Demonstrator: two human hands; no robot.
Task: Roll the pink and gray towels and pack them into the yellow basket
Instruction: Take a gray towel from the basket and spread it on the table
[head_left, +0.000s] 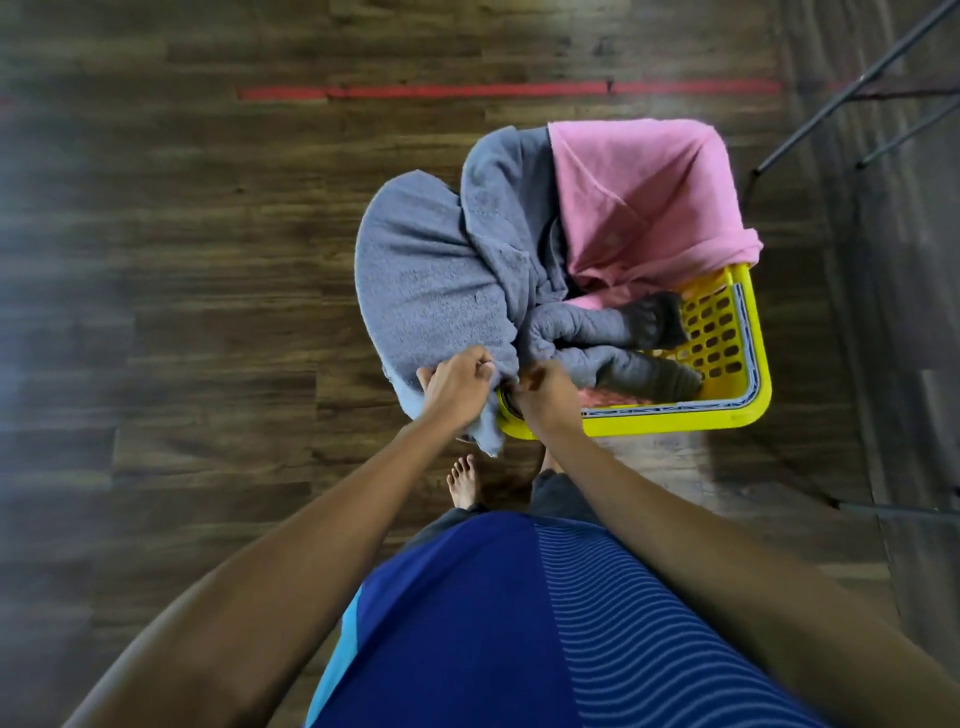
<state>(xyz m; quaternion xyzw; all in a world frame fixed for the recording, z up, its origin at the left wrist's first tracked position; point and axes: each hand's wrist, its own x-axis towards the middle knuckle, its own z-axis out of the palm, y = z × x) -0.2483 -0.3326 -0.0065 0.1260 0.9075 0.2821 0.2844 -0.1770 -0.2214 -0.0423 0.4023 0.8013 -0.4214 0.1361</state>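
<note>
My left hand (457, 387) is closed in a fist round a gathered edge of the gray towel (426, 270). My right hand (545, 395) pinches the same cloth just beside it, fingers curled, at the near left corner of the yellow basket (675, 423). I hold both hands close together so that I have one edge to lift by.

The gray towel is unrolled and hangs over the basket's left side, spilling out towards the floor (208, 260). The pink towel (649, 197) is draped loose over the far right corner, half in and half out. A twisted gray bunch (597, 332) lies inside along the near side. I cannot tell whether it is a second towel or part of the one I hold.

Neither towel looks rolled, so I judge the task barely begun. The basket stands on the floor just beyond my bare foot (465, 480).
</note>
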